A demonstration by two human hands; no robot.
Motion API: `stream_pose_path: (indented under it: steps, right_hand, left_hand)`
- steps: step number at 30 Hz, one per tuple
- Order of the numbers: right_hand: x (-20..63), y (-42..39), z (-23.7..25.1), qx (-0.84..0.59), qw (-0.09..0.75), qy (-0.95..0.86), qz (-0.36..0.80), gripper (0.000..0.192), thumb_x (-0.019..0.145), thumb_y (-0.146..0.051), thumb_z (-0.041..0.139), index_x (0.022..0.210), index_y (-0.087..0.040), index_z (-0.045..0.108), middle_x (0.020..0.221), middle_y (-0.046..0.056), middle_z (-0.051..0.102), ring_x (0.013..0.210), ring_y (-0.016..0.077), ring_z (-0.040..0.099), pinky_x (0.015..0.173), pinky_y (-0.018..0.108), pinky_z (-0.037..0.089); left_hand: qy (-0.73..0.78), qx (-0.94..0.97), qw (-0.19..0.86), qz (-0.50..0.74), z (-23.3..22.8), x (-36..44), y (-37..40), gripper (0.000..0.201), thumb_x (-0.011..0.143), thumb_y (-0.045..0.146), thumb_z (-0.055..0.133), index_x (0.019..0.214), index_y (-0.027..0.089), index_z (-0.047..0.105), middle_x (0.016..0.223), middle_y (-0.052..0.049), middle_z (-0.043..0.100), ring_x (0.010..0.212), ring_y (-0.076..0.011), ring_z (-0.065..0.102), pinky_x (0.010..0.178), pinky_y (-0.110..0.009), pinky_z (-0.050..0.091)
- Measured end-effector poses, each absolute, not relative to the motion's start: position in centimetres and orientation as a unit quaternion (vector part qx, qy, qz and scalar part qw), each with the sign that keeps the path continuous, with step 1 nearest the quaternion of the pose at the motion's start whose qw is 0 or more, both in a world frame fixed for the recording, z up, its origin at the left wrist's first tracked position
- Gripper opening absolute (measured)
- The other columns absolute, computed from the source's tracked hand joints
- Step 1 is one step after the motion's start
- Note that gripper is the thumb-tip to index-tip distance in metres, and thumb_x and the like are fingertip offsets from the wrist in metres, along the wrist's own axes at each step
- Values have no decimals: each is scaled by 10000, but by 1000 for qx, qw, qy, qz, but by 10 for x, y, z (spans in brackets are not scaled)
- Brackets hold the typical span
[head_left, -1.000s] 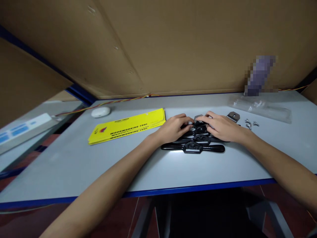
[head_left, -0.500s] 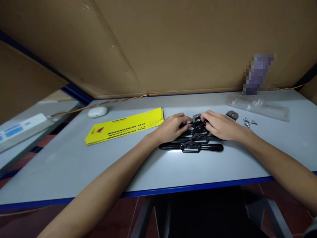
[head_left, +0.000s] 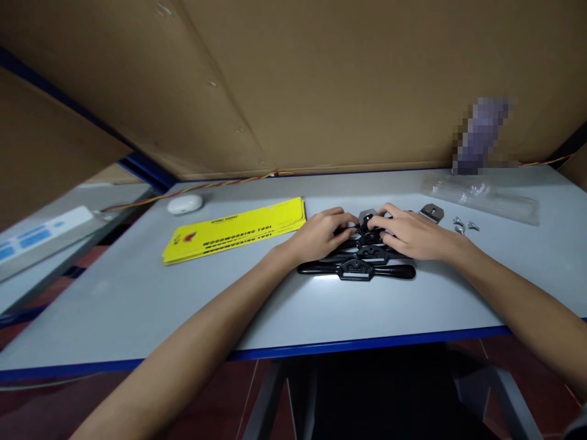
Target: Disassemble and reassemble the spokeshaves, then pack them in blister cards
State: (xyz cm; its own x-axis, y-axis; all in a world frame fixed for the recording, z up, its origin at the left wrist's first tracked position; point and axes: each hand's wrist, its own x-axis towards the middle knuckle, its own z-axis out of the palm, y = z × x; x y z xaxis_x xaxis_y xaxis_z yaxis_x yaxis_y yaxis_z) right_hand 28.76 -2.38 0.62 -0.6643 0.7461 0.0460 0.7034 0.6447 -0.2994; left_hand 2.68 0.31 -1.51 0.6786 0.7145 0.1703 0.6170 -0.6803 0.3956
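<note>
Several black spokeshaves lie in a row, one behind another; the nearest spokeshave (head_left: 355, 270) shows whole, its two handles stretched sideways. My left hand (head_left: 318, 237) is closed around the left handle of the rearmost spokeshave, which is mostly hidden by my fingers. At its middle a grey blade (head_left: 367, 214) stands up. My right hand (head_left: 410, 233) reaches in from the right, its thumb and fingertips closed on a small black cap (head_left: 367, 221) against that blade. Beyond the right hand lie loose slotted blades (head_left: 431, 212). Several silver thumbscrews (head_left: 460, 226) sit further right.
Yellow printed cards (head_left: 233, 231) are stacked on the left of the table (head_left: 293, 311). Behind them is a white rounded case (head_left: 184, 204). Clear plastic bags (head_left: 481, 198) lie at the back right. A power strip (head_left: 43, 235) rests on the left side surface.
A small black cap now covers the middle of the blade, where a bright screw showed before. My right fingertips have shifted slightly left; my left hand keeps its hold.
</note>
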Motion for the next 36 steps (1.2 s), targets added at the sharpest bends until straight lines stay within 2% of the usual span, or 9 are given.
stream_pose_path:
  steps: [5,12,16,21,23,28,36]
  right_hand:
    - [287,-23,9,-403,101,-897,149,259,1011,-251,377,1130,-222,605,1162,107,601,708,182,546,740,396,435]
    - [288,-23,7,-405,125,-890,167,320,1014,-257,357,1241,-221,580,1245,124,634,930,249,634,860,426,475]
    - [288,-24,7,-409,136,-886,170,342,1004,-262,378,1288,-227,564,1252,130,649,946,265,643,858,439,479]
    - [287,-23,7,-409,135,-887,167,250,1005,-260,382,1179,-211,555,1150,123,655,879,251,617,826,428,473]
    - [287,-22,6,-409,133,-888,165,253,1005,-254,384,1175,-210,566,1169,127,659,899,254,622,837,425,476]
    - [289,-21,4,-406,137,-889,162,402,1022,-255,367,1372,-224,563,1310,137,649,1053,283,652,914,433,482]
    - [288,-24,8,-405,99,-898,141,511,1028,-293,377,1520,-286,517,1250,129,628,912,258,653,821,412,483]
  left_hand:
    - [368,903,155,156,-16,26,4,287,1045,299,499,1213,187,703,940,-54,617,797,-185,588,774,-315,474]
    - [369,903,151,157,-17,27,5,287,1047,297,494,1216,189,700,944,-57,623,817,-191,599,778,-317,480]
    - [371,903,150,156,-15,27,4,280,1042,290,498,1205,187,701,927,-52,615,798,-188,593,775,-317,478]
    - [374,902,153,153,-14,28,4,295,1042,297,489,1206,173,702,926,-57,611,805,-194,590,772,-318,467]
    - [375,901,154,152,-15,28,4,301,1042,304,489,1207,170,702,930,-59,613,812,-198,593,773,-320,467]
    - [372,902,158,155,-16,27,4,295,1042,302,492,1208,182,705,960,-65,632,823,-197,607,785,-321,480]
    - [373,901,153,158,-18,27,5,294,1044,305,493,1204,177,705,941,-58,623,820,-199,604,781,-324,475]
